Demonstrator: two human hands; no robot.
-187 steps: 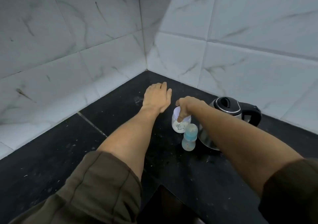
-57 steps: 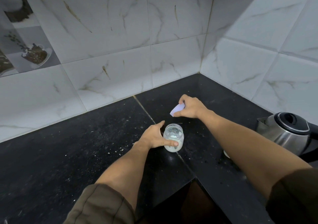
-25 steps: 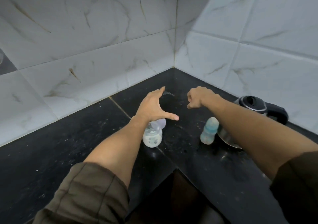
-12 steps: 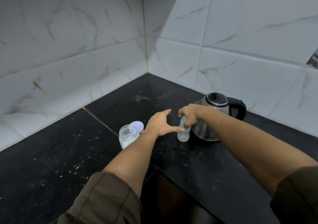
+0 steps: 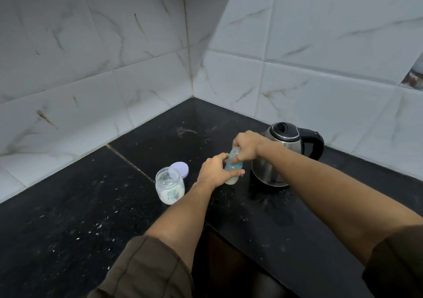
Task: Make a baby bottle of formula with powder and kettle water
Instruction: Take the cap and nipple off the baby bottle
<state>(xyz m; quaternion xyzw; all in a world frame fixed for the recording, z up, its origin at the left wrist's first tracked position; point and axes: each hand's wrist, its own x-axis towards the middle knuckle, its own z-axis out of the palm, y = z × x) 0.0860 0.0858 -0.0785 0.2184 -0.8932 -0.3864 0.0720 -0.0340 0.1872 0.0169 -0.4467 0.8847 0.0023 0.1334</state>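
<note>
On the black speckled counter, in the corner formed by two walls of white marbled tiles, a small baby bottle with a bluish body is seen in the head view. It is held roughly upright just in front of and to the left of a steel kettle with a black lid and handle. The bottle is held by both hands. The left hand is wrapped around its lower body, the grip clamped on it with the thumb laid across the near side and the fingers curled round the far side. The right hand is set on the bottle's top, its grip pinched down on the cap end, which is mostly hidden by the fingers. Whether the bottle's base touches the counter cannot be told. To the left of the bottle, near but apart from it, an open glass jar is stood upright, with white powder filling its lower part. A round lilac lid is laid flat on the counter just behind the jar. Both forearms are bare, and dark olive sleeves are seen at the lower edge.
</note>
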